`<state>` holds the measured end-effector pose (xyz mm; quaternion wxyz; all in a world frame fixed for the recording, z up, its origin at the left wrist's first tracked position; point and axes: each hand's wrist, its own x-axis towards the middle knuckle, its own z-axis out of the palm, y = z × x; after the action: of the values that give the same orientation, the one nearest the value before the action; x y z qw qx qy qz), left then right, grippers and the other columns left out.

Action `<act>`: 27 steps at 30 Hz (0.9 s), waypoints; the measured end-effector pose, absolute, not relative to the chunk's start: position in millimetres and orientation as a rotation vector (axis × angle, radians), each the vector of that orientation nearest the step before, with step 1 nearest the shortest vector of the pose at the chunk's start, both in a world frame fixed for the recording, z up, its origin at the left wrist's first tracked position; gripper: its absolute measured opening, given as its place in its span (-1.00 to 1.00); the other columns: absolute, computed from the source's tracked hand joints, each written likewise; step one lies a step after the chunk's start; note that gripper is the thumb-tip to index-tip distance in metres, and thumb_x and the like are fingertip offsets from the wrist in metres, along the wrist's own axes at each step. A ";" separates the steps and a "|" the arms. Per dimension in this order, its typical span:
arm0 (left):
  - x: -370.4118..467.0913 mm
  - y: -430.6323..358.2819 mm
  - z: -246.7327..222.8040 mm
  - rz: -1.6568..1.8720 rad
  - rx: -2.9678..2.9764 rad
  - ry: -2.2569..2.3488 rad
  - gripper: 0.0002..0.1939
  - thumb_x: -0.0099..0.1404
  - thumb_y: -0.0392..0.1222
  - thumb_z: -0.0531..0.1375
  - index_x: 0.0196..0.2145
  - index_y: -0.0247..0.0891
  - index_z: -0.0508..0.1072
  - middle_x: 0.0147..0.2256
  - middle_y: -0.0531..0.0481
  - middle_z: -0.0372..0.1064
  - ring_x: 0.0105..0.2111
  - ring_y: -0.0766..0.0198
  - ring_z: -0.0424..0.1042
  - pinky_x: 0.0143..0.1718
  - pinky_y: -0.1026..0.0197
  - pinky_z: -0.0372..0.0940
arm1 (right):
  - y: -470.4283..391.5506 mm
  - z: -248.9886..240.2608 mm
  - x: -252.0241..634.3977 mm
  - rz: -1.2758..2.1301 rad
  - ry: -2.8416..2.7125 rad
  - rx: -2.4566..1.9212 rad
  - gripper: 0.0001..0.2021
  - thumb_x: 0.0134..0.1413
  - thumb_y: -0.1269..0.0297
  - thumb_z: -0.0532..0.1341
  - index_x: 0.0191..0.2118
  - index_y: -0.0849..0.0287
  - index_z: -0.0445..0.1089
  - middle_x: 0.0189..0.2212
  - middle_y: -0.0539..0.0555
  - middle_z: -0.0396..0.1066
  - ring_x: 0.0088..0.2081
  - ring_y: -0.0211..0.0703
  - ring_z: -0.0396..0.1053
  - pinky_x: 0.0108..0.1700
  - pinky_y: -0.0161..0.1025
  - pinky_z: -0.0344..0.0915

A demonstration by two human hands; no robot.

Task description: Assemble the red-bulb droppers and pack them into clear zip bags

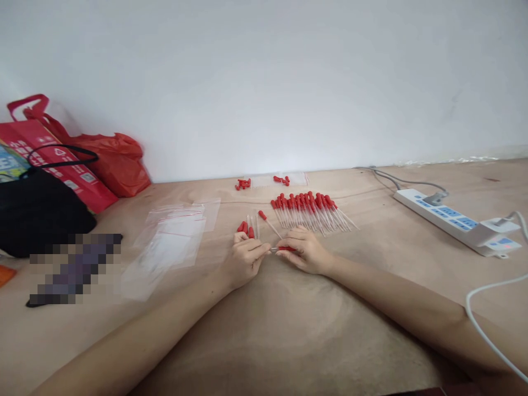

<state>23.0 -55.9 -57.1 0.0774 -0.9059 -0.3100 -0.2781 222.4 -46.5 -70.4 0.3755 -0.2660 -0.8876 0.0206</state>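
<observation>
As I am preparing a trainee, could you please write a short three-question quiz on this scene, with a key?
1. What lies directly beyond the right hand on the table?
A) a black bag
B) red-capped tubes
C) a power strip

2. True or false: the clear plastic bags lie to the left of the left hand.

3. Fill in: The cap at the right hand's fingers is ____ in colour.

Key: 1. B; 2. true; 3. red
</observation>
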 end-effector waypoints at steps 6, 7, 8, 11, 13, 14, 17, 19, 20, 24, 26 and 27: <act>25.3 -53.3 -58.2 -0.934 -2.687 -0.938 -0.76 0.29 -0.26 -0.05 -0.36 -0.27 0.40 -0.53 0.04 0.40 -0.54 0.36 0.30 -0.31 0.18 0.04 | -44.8 -66.2 220.1 0.295 -2.179 -0.708 -0.84 0.06 0.21 0.10 -0.35 0.18 0.33 -0.46 0.06 0.37 -0.39 -0.23 0.28 -0.32 -0.24 0.19; 26.3 -52.5 -58.7 -0.977 -2.675 -0.950 -0.76 0.29 -0.25 -0.05 -0.35 -0.28 0.40 -0.52 0.03 0.40 -0.54 0.36 0.31 -0.30 0.18 0.05 | -44.3 -66.6 219.0 0.404 -2.109 -0.728 -0.84 0.04 0.19 0.13 -0.32 0.17 0.31 -0.45 0.06 0.36 -0.40 -0.24 0.29 -0.33 -0.25 0.22; 27.4 -51.7 -59.2 -1.021 -2.661 -0.968 -0.76 0.30 -0.24 -0.05 -0.33 -0.28 0.39 -0.52 0.03 0.41 -0.54 0.36 0.31 -0.28 0.18 0.06 | -43.8 -67.6 217.5 0.522 -2.015 -0.749 -0.80 0.00 0.17 0.16 -0.28 0.17 0.29 -0.45 0.04 0.35 -0.41 -0.25 0.30 -0.34 -0.26 0.24; 30.4 -50.9 -59.9 -1.100 -2.648 -1.038 -0.76 0.30 -0.21 -0.05 -0.31 -0.29 0.39 -0.51 0.03 0.42 -0.53 0.36 0.34 -0.24 0.18 0.08 | -41.5 -72.3 210.7 0.835 -1.714 -0.765 -0.67 -0.07 0.10 0.20 -0.21 0.15 0.18 -0.46 0.00 0.33 -0.44 -0.29 0.30 -0.37 -0.29 0.27; 31.0 -51.3 -59.0 -1.116 -2.670 -1.065 -0.75 0.30 -0.19 -0.04 -0.31 -0.30 0.40 -0.53 0.04 0.41 -0.53 0.36 0.34 -0.24 0.18 0.09 | -37.9 -73.5 206.4 0.971 -1.606 -0.737 -0.69 -0.08 0.09 0.19 -0.27 0.14 0.17 -0.45 0.00 0.32 -0.41 -0.29 0.31 -0.36 -0.30 0.28; 30.7 -51.5 -58.1 -1.123 -2.679 -1.083 -0.76 0.30 -0.18 -0.04 -0.29 -0.29 0.40 -0.54 0.04 0.40 -0.52 0.35 0.34 -0.23 0.17 0.09 | -34.8 -72.7 205.2 1.015 -1.582 -0.730 -0.71 -0.08 0.09 0.19 -0.29 0.14 0.17 -0.45 0.00 0.32 -0.41 -0.29 0.31 -0.36 -0.30 0.27; 26.6 -49.3 -53.9 -1.185 -2.636 -1.211 -0.76 0.27 -0.15 0.00 -0.22 -0.26 0.38 -0.42 0.01 0.42 -0.36 0.28 0.36 -0.19 0.15 0.09 | -18.7 -64.3 207.1 1.036 -1.542 -0.793 -0.68 -0.07 0.10 0.17 -0.20 0.16 0.22 -0.50 -0.03 0.28 -0.44 -0.30 0.28 -0.38 -0.30 0.24; 21.4 -44.6 -51.2 -1.280 -2.520 -1.345 -0.79 0.24 -0.18 0.02 -0.24 -0.26 0.38 -0.33 -0.03 0.40 -0.27 0.23 0.33 -0.17 0.13 0.10 | -4.1 -56.4 211.8 0.955 -1.522 -0.921 -0.63 -0.02 0.13 0.12 -0.09 0.19 0.21 -0.55 -0.06 0.24 -0.48 -0.30 0.24 -0.40 -0.30 0.22; 18.4 -41.5 -50.2 -1.319 -2.455 -1.410 -0.81 0.21 -0.20 0.03 -0.28 -0.26 0.38 -0.32 -0.04 0.38 -0.26 0.21 0.32 -0.17 0.13 0.11 | 3.4 -52.8 214.1 0.881 -1.524 -1.006 -0.62 -0.01 0.16 0.10 -0.06 0.21 0.20 -0.57 -0.07 0.22 -0.49 -0.30 0.23 -0.40 -0.29 0.21; 9.3 -30.8 -49.8 -1.173 -2.355 -1.573 -0.89 0.06 -0.21 0.14 -0.39 -0.25 0.36 -0.32 -0.03 0.34 -0.22 0.13 0.28 -0.14 0.07 0.08 | 25.8 -44.5 214.8 0.526 -1.660 -1.344 -0.62 -0.03 0.26 0.11 -0.05 0.25 0.22 -0.54 -0.02 0.30 -0.44 -0.23 0.27 -0.32 -0.25 0.19; 7.7 -28.2 -51.2 -1.028 -2.380 -1.581 -0.82 0.02 -0.16 0.19 -0.37 -0.24 0.35 -0.28 -0.04 0.31 -0.19 0.08 0.25 -0.13 0.03 0.06 | 32.0 -43.1 208.7 0.384 -1.790 -1.467 -0.67 -0.02 0.28 0.09 -0.09 0.23 0.27 -0.45 0.06 0.38 -0.35 -0.17 0.31 -0.27 -0.23 0.18; 7.4 -27.4 -52.1 -0.984 -2.384 -1.589 -0.79 0.00 -0.15 0.20 -0.36 -0.24 0.34 -0.27 -0.05 0.31 -0.19 0.07 0.24 -0.13 0.03 0.06 | 34.2 -42.6 204.6 0.321 -1.854 -1.515 -0.69 0.00 0.29 0.07 -0.10 0.21 0.29 -0.39 0.09 0.40 -0.30 -0.15 0.32 -0.23 -0.22 0.17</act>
<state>7.4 -27.4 -52.1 0.0563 -0.7858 -0.5237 -0.3244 204.6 34.2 -42.6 0.3550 -0.5863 -0.7175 0.1241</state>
